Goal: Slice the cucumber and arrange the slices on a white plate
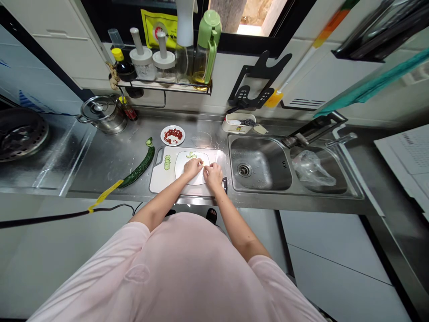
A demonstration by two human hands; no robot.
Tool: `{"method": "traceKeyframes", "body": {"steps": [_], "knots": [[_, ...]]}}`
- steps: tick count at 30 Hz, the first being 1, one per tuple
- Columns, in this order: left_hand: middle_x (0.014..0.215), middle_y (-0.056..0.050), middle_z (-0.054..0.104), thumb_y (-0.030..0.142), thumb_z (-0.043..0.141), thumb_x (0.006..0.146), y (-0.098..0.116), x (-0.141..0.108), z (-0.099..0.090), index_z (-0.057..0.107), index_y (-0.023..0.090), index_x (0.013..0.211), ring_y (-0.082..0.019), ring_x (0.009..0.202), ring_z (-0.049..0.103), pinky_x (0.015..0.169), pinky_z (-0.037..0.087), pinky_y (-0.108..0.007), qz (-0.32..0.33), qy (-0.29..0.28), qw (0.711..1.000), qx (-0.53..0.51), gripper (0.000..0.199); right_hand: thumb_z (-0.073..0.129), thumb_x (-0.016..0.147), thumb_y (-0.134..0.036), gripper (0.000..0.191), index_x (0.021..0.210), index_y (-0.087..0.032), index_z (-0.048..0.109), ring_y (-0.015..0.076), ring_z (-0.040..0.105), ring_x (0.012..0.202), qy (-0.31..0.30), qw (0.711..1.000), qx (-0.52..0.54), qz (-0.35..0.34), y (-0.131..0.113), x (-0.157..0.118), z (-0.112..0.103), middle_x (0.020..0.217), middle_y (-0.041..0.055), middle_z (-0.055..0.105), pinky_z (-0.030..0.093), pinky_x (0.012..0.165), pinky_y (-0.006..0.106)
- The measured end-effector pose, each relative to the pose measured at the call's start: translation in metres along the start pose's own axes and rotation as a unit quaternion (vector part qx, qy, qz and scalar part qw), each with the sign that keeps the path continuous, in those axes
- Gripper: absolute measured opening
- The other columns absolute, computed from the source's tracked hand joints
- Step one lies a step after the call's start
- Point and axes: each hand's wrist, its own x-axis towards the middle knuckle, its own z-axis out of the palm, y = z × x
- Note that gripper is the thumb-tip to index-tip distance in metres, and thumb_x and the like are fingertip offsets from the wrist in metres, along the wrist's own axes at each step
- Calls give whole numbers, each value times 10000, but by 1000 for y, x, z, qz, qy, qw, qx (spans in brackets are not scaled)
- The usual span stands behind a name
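Over a square white plate [181, 167], my left hand [193, 168] and my right hand [213, 173] meet with fingers pinched. Between their fingertips is a small pale piece, which looks like a cucumber slice [203, 165]; the fingers mostly cover it. Several pale green cucumber pieces [191, 155] lie on the plate near its far edge. The plate rests on a white cutting board [160, 182], where a row of cucumber slices [167, 162] lies at the left. A knife [225, 184] lies at the board's right side, partly hidden by my right hand.
Left of the board lie a cucumber [139, 169] and its cut end [149, 141]. Behind it is a plate of red chopped pieces [173, 135]. A lidded pot [102, 114] stands farther left. The sink [261, 163] is at the right, below a bottle shelf [167, 85] and knife rack [254, 82].
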Motion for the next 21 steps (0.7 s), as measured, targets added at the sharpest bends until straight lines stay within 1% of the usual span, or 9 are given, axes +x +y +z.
{"method": "traceKeyframes", "body": {"steps": [5,9,16,21], "knots": [[872,-20,650,278,551,799,0,0,0,652,241,958,-158,825,577,709,395,-242,-4,-6,1000,-3,192,438,912,-322,267,1008,-229,669,226,354,969,11,1000,9,0,0,-1,1,1077,88,473,299,761,304],[896,-21,640,280,546,811,1,-1,-2,648,246,994,-152,835,574,732,400,-241,-9,1,1000,-4,213,434,911,-329,280,1030,-217,662,231,358,978,22,1000,19,3,0,-3,2,1084,94,472,303,768,310],[927,-24,630,267,542,813,3,-2,-3,655,257,1001,-154,868,574,749,404,-242,-11,1,1000,2,219,454,900,-314,262,1036,-241,665,233,353,982,4,1000,11,3,-1,-3,2,1094,91,466,307,776,316],[926,-24,632,298,541,820,3,-2,-2,656,260,1003,-155,863,574,750,408,-242,-15,-2,1000,2,220,465,890,-307,261,1034,-241,673,236,355,983,4,1000,15,8,0,-3,3,1092,94,468,311,784,321]]}}
